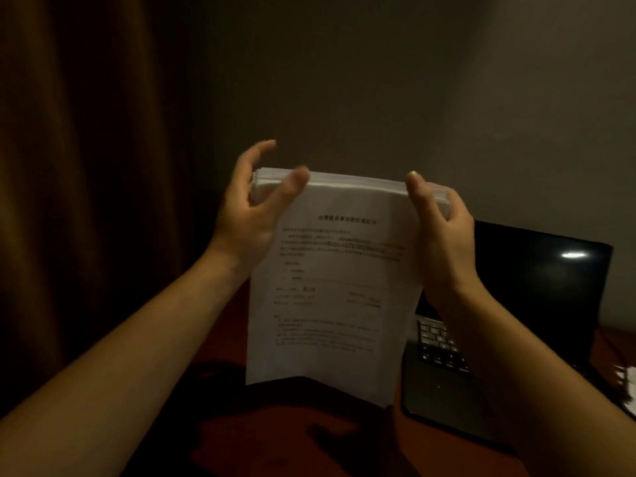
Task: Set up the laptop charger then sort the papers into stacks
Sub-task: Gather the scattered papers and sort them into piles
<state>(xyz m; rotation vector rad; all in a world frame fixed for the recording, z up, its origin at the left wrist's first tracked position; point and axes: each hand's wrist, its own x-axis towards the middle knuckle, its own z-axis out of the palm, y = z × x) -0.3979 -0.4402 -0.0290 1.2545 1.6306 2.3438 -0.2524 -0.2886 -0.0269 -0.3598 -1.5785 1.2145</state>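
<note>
dim, soft-focus room; glare spot on the laptop screen, desk in shadow.

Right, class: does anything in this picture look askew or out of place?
The papers, held upright by the left hand and right hand, are not squared: top edges are staggered and the bottom edge slants. More white paper lies loose right of the laptop.

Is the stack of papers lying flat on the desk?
No, the left hand and the right hand hold the papers upright by the top corners.
</note>
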